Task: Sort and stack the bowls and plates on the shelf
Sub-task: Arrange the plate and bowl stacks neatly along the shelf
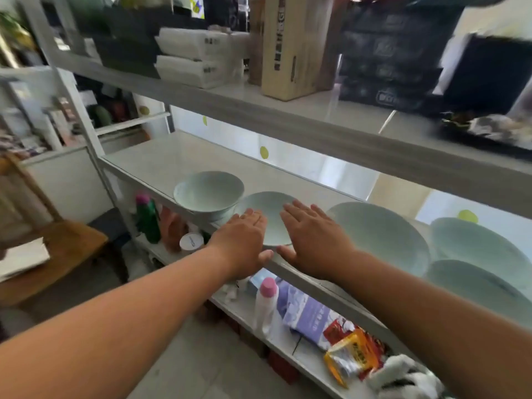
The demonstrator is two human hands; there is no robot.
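Pale green-white dishes sit in a row on the middle shelf (161,165). A deep bowl (208,194) stands at the left. Beside it is a smaller bowl (272,216), with my left hand (241,243) on its left side and my right hand (313,240) on its right side. Both hands have their fingers stretched flat and their thumbs by the bowl's near rim. I cannot tell whether they touch the bowl. To the right lie a large plate (380,237) and two more plates (483,249), (475,286).
The upper shelf (288,122) overhangs the dishes and carries a cardboard box (290,47), white packs and dark boxes. On the lower shelf are a pink-capped bottle (266,303), a purple pack and snack packets. A wooden chair (57,243) stands at the left.
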